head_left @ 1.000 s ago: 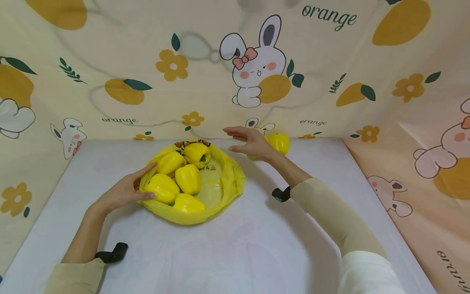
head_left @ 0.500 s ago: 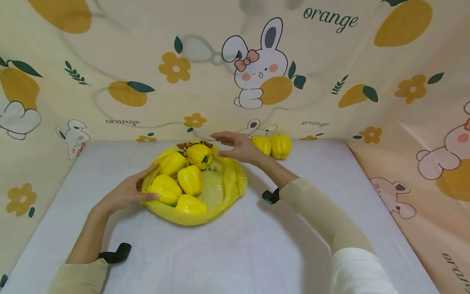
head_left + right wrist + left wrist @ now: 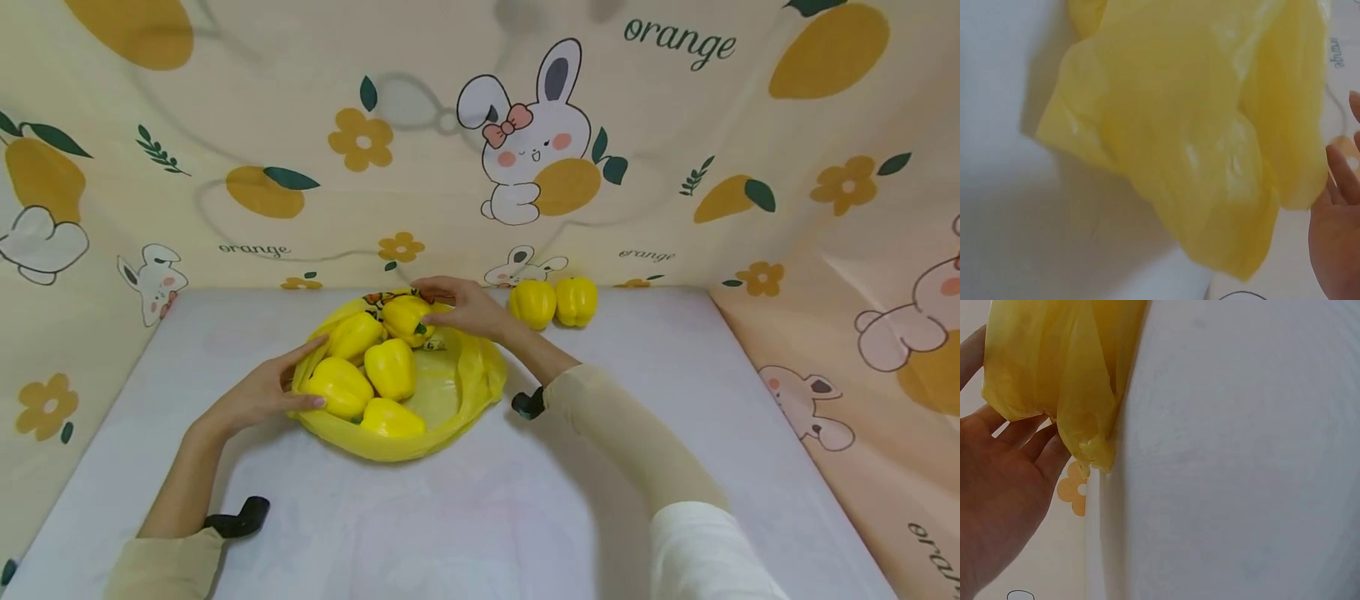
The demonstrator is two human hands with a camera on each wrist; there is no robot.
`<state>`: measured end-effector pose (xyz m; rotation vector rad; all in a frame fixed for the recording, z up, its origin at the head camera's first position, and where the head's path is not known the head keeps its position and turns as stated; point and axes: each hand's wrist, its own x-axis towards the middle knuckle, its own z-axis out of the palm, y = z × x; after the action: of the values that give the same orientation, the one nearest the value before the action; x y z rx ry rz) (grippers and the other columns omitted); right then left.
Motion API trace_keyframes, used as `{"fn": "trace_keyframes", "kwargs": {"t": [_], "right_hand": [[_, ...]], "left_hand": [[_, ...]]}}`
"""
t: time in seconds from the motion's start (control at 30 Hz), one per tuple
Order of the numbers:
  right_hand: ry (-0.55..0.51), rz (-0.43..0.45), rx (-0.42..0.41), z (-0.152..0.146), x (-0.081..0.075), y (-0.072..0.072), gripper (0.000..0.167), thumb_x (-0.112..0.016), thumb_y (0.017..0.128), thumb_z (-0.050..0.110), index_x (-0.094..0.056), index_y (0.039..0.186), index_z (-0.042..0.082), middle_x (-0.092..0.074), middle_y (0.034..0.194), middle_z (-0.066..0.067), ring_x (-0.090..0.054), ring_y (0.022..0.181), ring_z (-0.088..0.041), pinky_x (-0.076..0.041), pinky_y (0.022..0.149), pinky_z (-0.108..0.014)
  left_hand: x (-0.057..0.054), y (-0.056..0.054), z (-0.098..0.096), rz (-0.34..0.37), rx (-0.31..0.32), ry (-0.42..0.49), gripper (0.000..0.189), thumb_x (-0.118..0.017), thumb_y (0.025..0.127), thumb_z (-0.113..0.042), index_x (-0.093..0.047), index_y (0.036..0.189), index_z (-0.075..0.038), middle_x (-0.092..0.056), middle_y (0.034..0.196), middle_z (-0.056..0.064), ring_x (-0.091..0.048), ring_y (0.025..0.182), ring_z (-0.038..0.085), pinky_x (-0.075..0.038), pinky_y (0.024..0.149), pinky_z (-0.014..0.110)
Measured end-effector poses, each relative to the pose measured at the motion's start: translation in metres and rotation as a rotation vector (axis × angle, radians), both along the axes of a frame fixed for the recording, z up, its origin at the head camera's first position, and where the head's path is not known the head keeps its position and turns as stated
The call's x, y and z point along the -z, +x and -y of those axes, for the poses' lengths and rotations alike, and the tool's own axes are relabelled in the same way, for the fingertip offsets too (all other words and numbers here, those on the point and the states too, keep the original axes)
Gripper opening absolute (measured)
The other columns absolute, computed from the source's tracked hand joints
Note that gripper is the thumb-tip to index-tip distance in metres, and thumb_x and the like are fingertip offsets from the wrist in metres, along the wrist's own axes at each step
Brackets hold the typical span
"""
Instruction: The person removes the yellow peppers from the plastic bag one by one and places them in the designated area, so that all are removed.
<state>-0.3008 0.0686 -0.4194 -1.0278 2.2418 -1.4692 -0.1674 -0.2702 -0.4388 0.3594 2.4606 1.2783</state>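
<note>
1. Yellow bag (image 3: 486,371) sits gaping near the back edge of the white surface (image 3: 450,533), a little closer to the left edge than the right.
2. Five yellow peppers (image 3: 390,369) lie inside it, mostly toward the left edge.
3. The left grip (image 3: 261,392) pinches the bag's left rim.
4. The right grip (image 3: 468,307) is spread at the back rim, beside the rearmost pepper inside; I cannot tell whether it touches that pepper.
5. Two loose peppers (image 3: 532,304) sit side by side at the back edge.
</note>
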Motion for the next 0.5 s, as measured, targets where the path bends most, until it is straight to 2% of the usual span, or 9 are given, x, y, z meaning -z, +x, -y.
{"fn": "trace_keyframes", "kwargs": {"t": [0.2, 0.37, 0.5], "right_hand": [[0.07, -0.032, 0.017, 0.011, 0.002, -0.002, 0.057, -0.075, 0.09, 0.014, -0.054, 0.142, 0.006, -0.053, 0.144, -0.008, -0.05, 0.133, -0.026, -0.04, 0.111, -0.033], [0.219, -0.113, 0.067, 0.017, 0.004, -0.002, 0.055, -0.076, 0.09, 0.023, -0.056, 0.141, 0.013, -0.057, 0.141, 0.0, -0.051, 0.13, -0.014, -0.039, 0.109, -0.024], [0.301, -0.171, 0.083, 0.02, 0.006, -0.001, 0.057, -0.077, 0.089, 0.028, -0.057, 0.141, 0.016, -0.058, 0.139, 0.001, -0.052, 0.125, -0.012, -0.039, 0.108, -0.023]], "left_hand": [[-0.001, 0.0, 0.0, 0.0, -0.004, -0.011, 0.095, -0.078, 0.085, -0.037, -0.022, 0.16, -0.02, -0.019, 0.161, 0.024, -0.018, 0.145, 0.049, -0.019, 0.113, 0.068], [-0.001, -0.001, 0.0, 0.002, -0.001, -0.013, 0.095, -0.078, 0.085, -0.037, -0.022, 0.16, -0.019, -0.019, 0.161, 0.025, -0.018, 0.145, 0.049, -0.019, 0.113, 0.068], [-0.001, -0.001, 0.001, 0.01, 0.001, -0.013, 0.095, -0.078, 0.085, -0.037, -0.023, 0.16, -0.019, -0.018, 0.161, 0.025, -0.018, 0.145, 0.05, -0.018, 0.113, 0.069]]}}
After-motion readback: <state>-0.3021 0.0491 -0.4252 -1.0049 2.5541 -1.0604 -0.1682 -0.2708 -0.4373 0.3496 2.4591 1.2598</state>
